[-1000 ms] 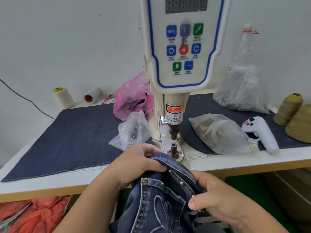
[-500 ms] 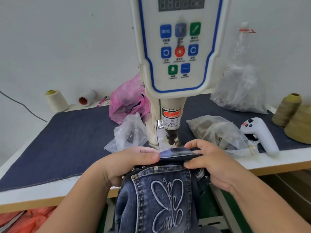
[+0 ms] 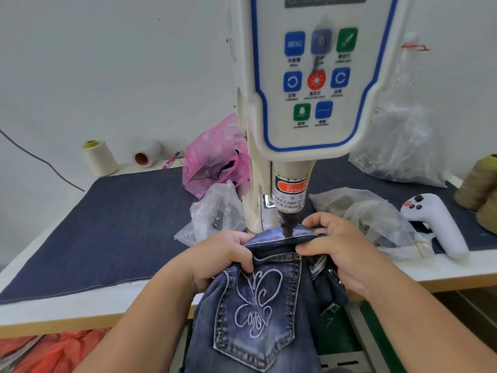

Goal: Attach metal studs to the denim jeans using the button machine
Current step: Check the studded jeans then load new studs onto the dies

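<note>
While both hands grip the jeans (image 3: 258, 313), left hand (image 3: 215, 258), right hand (image 3: 336, 251), waistband now under the machine's punch (image 3: 286, 224).

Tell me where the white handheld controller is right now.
In the head view the white controller lies on the table's right side, on the dark denim mat, just right of the clear plastic bags and left of the tan thread cones.

left hand (image 3: 223, 254) grip curled, right hand (image 3: 336, 246) grip pinched, forearms converging forward
</note>
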The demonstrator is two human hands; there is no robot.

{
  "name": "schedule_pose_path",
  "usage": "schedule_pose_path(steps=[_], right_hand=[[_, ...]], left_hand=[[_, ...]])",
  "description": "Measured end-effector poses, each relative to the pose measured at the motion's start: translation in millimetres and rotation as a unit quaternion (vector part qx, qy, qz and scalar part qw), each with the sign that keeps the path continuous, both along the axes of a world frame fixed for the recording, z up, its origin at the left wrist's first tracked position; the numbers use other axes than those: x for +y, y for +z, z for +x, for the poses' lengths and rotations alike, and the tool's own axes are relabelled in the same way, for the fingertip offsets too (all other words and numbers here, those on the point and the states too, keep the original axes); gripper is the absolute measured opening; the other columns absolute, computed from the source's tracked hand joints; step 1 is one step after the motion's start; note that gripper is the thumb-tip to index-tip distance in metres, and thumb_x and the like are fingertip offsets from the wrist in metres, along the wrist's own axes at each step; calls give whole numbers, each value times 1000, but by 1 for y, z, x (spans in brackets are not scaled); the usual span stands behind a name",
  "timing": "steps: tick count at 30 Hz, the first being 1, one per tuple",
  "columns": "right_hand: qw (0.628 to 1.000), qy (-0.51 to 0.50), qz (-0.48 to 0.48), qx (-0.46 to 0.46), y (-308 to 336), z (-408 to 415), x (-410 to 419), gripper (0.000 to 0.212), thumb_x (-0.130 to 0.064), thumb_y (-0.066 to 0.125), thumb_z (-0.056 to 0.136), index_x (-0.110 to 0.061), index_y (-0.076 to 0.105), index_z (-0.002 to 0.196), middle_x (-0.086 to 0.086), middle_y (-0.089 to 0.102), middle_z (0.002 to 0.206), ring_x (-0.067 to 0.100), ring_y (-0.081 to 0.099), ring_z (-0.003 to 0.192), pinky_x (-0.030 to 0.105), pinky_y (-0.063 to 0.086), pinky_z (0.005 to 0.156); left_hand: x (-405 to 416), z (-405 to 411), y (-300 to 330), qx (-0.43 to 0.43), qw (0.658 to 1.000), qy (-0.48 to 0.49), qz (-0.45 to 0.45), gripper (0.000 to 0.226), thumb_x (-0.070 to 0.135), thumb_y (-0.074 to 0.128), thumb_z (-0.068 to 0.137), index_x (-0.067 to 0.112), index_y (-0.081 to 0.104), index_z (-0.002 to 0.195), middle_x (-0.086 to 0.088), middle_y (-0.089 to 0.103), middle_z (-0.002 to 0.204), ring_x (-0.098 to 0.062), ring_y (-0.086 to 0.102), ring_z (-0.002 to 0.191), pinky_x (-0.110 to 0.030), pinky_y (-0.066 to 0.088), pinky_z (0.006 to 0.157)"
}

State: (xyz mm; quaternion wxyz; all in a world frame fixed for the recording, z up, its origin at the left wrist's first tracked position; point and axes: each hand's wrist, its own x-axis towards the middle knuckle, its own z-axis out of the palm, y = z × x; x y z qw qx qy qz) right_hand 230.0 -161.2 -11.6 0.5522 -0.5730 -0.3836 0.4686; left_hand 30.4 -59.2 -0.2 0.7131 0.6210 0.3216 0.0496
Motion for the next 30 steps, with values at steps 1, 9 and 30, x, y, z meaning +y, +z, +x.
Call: schedule_pose_path(steps=[1, 9, 30], right_hand=[[1000, -1, -8, 12, -1, 2, 3, 34, 10, 76, 61, -19, 68, 76, 11, 73, 75, 21, 70, 67, 29, 54, 59], [999, -22, -40, 7, -1, 9, 18, 35, 19, 68, 67, -11, 63, 83, 11, 70, 72, 23, 65, 67, 34, 51, 67], [998, 2, -6, 64, 0, 11, 41, 43, 21, 60, 68, 1, 64, 106, 20, 71, 94, 27, 69, 78, 29, 58, 66]], left_hand=[[1, 3, -4, 2, 1000, 12, -9, 43, -6, 49, 58, 8, 77, 88, -22, 69, 91, -32, 67, 77, -33, 57, 69], [3, 11, -13, 1, 998, 39, -41, 48, -2, 49, 57, -3, 69, 101, -27, 62, 100, -39, 59, 92, -41, 50, 80], [48, 53, -15, 199, 971, 3, 137, 36, -9, 47, 97, -6, 41, 132, 11, 57, 58, 10, 49, 36, -8, 38, 57]])
